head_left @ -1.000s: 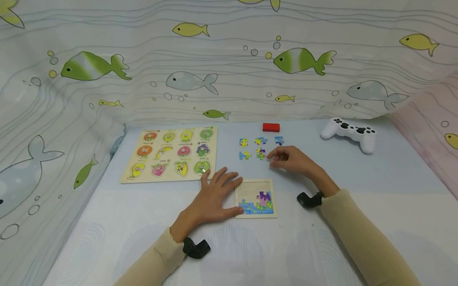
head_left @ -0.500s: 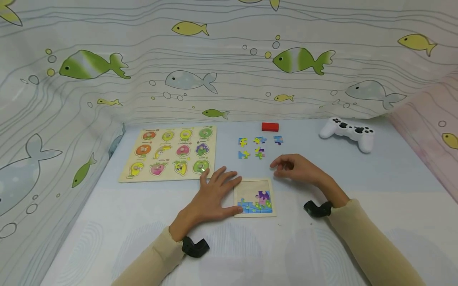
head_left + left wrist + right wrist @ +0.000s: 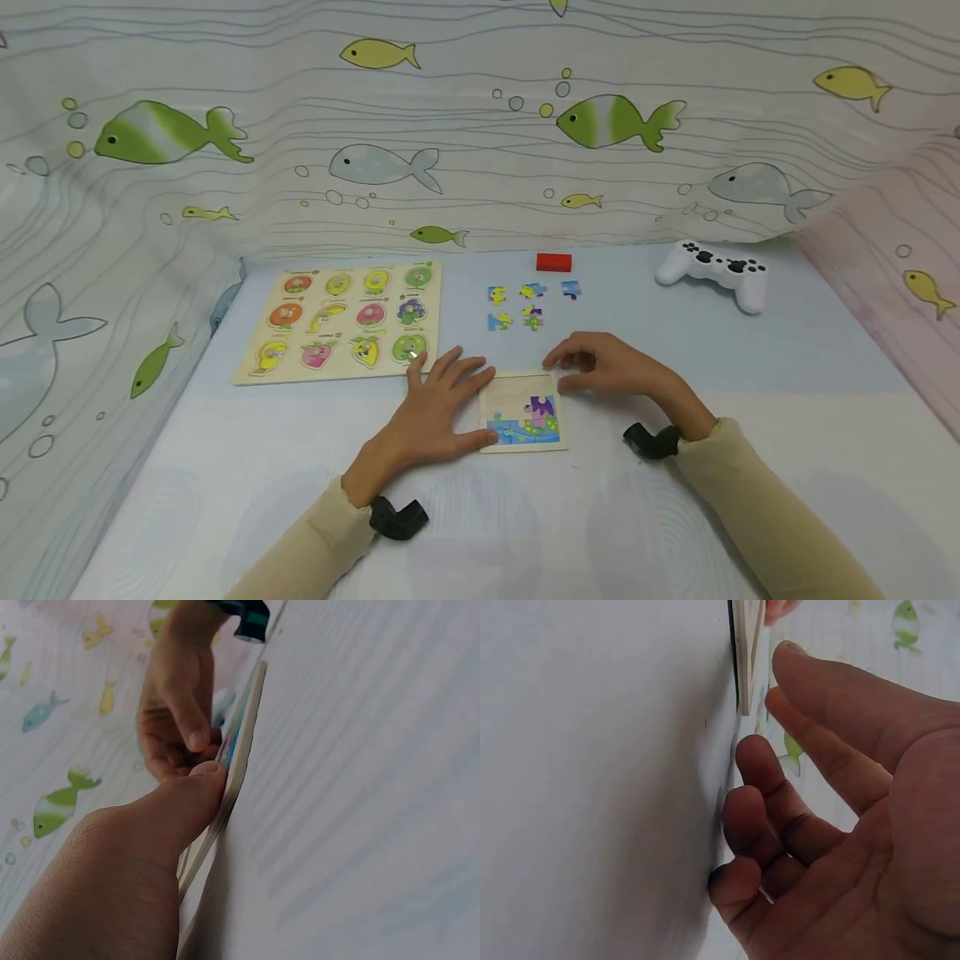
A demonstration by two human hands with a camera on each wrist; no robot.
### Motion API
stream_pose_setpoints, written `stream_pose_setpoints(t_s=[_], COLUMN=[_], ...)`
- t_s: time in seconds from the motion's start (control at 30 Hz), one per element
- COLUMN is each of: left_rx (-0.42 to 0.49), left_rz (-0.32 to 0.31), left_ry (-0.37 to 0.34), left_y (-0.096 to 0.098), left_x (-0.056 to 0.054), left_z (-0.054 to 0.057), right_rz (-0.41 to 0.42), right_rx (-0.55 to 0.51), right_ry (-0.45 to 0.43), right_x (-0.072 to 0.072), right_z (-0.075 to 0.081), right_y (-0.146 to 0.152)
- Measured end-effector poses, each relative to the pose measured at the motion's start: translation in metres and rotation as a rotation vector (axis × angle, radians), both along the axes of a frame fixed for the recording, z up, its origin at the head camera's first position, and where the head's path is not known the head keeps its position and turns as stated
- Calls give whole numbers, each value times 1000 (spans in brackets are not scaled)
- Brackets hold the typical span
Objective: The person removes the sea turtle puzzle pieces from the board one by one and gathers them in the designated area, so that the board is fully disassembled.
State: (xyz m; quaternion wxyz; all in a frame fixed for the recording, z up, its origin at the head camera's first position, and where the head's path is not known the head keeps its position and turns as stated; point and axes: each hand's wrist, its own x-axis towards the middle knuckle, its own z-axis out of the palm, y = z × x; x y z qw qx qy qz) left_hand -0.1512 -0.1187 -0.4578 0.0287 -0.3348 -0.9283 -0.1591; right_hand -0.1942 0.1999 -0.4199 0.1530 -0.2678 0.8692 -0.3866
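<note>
A small square puzzle tray (image 3: 510, 393) lies on the table, with several jigsaw pieces (image 3: 538, 410) fitted along its bottom and right side. My left hand (image 3: 435, 417) is spread at its left edge, thumb resting on the lower left corner. In the left wrist view that thumb (image 3: 184, 802) lies over the tray's edge (image 3: 255, 712). By the upper right corner is my right hand (image 3: 615, 365), fingers loosely bent. Its wrist view shows a gap between thumb (image 3: 840, 690) and fingers, with nothing held. Several loose jigsaw pieces (image 3: 498, 322) lie beyond the tray.
A wooden fruit peg puzzle (image 3: 255, 377) lies at the left, its right edge under my left little finger. Farther back are a red block (image 3: 553, 262) and, on the right, a white game controller (image 3: 712, 265). A fish-patterned cloth (image 3: 487, 125) hangs behind.
My right hand has come away from the loose pieces, back toward me, then left to the tray's upper right corner. The left hand keeps its place on the tray. The head view has shifted slightly.
</note>
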Motion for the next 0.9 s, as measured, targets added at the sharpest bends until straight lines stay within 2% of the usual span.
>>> stream_pose_setpoints(t_s=[0.17, 0.4, 0.63, 0.9], left_rx=[4, 5, 9, 14], left_rz=[2, -7, -9, -11], left_ry=[10, 22, 26, 18], left_y=[-1, -1, -1, -1], left_x=[1, 0, 0, 0], left_z=[0, 2, 4, 2], right_rz=[40, 91, 158, 181], right_rx=[-2, 61, 125, 164], right_ry=[33, 51, 65, 65], right_x=[3, 9, 12, 15], right_z=[3, 10, 8, 8], right_y=[-8, -18, -25, -28])
